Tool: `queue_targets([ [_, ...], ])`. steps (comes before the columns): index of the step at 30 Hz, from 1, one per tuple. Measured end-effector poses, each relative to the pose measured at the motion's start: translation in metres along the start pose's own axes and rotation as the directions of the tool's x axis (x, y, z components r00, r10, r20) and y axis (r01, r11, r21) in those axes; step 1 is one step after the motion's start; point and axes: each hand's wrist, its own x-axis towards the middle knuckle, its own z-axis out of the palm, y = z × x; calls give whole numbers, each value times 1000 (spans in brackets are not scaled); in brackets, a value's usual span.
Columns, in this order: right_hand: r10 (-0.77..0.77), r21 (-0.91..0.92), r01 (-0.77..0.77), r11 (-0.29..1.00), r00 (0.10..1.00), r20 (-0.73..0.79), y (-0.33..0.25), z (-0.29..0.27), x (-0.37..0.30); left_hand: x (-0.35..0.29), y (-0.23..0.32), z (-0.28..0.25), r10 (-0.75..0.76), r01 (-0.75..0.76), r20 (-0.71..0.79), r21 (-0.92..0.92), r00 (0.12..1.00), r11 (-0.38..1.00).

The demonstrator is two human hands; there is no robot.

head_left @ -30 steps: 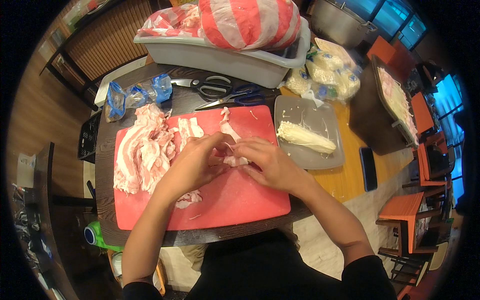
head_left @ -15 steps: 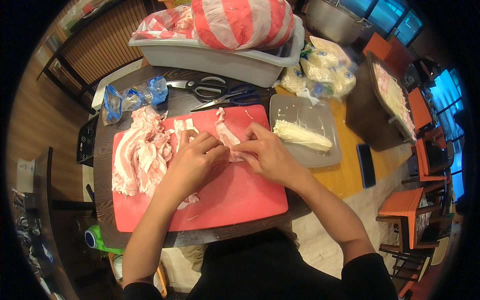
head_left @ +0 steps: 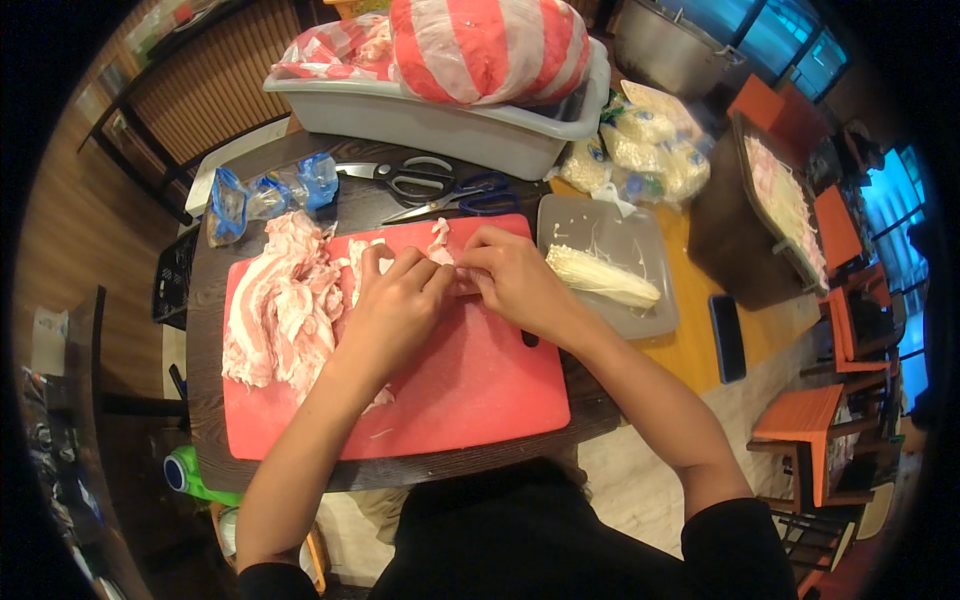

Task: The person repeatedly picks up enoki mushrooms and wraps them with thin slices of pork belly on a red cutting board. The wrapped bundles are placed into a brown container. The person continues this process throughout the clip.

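My left hand and my right hand meet over the red cutting board. Their fingers are closed on a thin meat slice, its far end lying on the board beyond the fingertips. Whether anything is wrapped inside the slice is hidden by my fingers. A heap of fatty, pale pink meat slices covers the board's left side. Another slice shows just beyond my left hand. To the right of my right hand, a bundle of enoki mushrooms rests on a grey translucent tray.
Two pairs of scissors and crumpled plastic wrappers lie behind the board. A grey tub holds a red-striped bag. Bagged enoki, a dark container topped with food and a phone are at right.
Both hands have moved slightly away from me along the slice. Less of its strip shows beyond my fingers, and the board's handle hole has come into view under my right wrist.
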Motion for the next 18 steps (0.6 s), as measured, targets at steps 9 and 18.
queue_targets([
  [9, -26, -91, 55, 994, 957, 288, -10, -27, -14, -10, 8, -17, 22, 4, 150, -170, 988, 985],
  [18, -157, -465, 301, 833, 933, 324, 1, -28, -8, -31, 19, -50, -19, 156, 342, -379, 940, 912],
])
